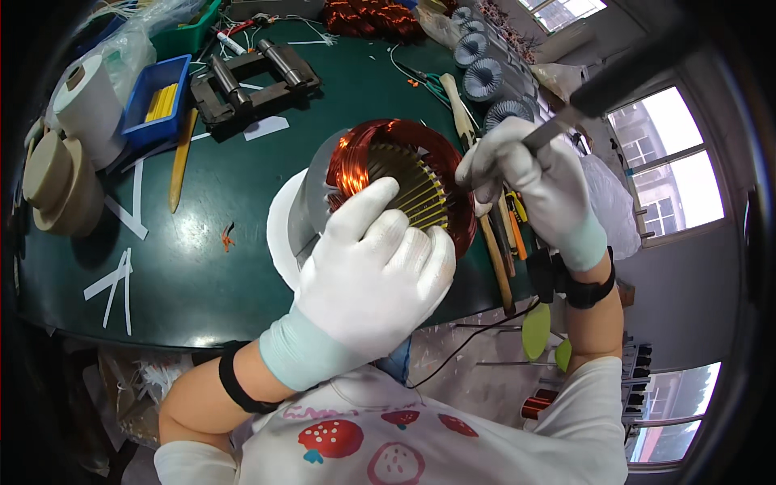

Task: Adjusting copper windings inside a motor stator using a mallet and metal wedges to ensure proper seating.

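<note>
A motor stator (311,214) with copper wire coils (436,153) round its rim sits on the table in front of me, its bore facing up and yellowish strips lining its slots. My left hand (372,263), in a white glove, lies over its near side with curled fingers. The index fingertip meets the coil edge, while the thumb and whatever the fingers hold are hidden. To the right of the stator, my gloved right hand (533,178) is raised and closed round a tool with a grey metal shaft and a thick dark end (622,77), blurred, pointing up and right.
White paper strips (121,279) and a wooden stick (183,162) lie on the left. Farther back stand a blue tray (144,129) of yellow pieces and a metal frame (259,85) with two rollers. Wooden-handled tools (495,259) line the right edge, near a mallet-like wooden stick (458,109).
</note>
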`<state>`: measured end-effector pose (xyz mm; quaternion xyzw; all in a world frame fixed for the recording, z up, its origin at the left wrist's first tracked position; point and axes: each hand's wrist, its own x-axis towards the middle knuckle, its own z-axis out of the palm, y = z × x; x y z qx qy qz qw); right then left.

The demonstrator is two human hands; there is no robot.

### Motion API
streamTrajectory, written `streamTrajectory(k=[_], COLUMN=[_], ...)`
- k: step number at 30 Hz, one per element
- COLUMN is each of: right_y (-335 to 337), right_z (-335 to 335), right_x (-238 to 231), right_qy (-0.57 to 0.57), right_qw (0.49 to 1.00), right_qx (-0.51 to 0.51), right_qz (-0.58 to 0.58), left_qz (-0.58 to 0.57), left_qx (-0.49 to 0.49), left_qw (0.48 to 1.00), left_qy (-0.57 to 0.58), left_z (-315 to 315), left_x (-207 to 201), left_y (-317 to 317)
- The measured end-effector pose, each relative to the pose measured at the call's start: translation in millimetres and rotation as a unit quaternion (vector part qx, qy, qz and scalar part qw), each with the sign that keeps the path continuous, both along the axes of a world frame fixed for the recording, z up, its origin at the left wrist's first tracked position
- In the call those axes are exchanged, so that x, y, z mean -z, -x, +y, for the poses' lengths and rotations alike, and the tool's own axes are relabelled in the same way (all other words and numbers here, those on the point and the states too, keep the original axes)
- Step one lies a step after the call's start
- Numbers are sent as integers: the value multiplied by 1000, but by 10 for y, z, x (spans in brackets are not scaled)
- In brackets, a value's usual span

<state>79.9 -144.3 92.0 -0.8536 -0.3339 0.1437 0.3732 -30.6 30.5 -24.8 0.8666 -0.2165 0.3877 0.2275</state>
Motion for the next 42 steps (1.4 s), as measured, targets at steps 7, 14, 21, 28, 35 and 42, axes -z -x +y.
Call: streamTrajectory(k=[7,14,21,28,35,42], right_y=[-177,-181,100,266,281,219], right_z=[-185,-212,-260,-247,-295,-846], right_x=[215,205,691,982,921,1049], right_qy=[-153,-175,-246,-295,-434,-414], right_qw=[987,979,959,916,886,847], right_qx=[-44,-90,-29,-11,37,300], right_qz=[30,50,-141,-272,-161,146], left_qz=[-18,-21,68,56,3,11], left_qx=[-10,5,12,-6,34,50], left_qw=[1000,999,998,998,999,999], left_qy=[20,26,12,-5,35,13], left_z=[-1,-22,-1,-67,-52,29], left_x=[-34,-19,-150,-118,-11,-49], left_y=[-2,-29,-16,19,-27,-114])
